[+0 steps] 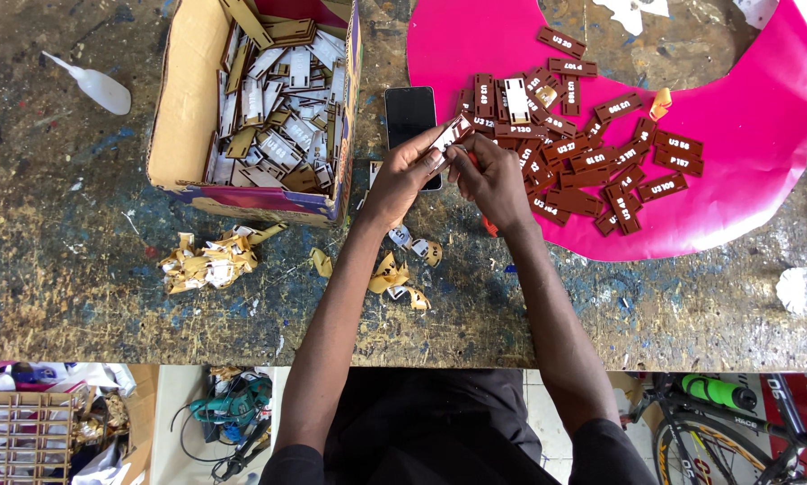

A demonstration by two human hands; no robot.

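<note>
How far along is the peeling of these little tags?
A fair pile of bare brown tags already lies on the pink sheet, with peeled paper scraps on the workbench. The left hand and right hand hold one tag that is still partly white. The cardboard box still holds many paper-covered tags, so plenty looks left.

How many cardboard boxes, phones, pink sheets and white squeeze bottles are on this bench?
Cardboard box: 1
Phone: 1
Pink sheet: 1
White squeeze bottle: 1
Total: 4
The brown tags overlap too much for a sure count. The left hand and right hand pinch one tag between them.
</note>
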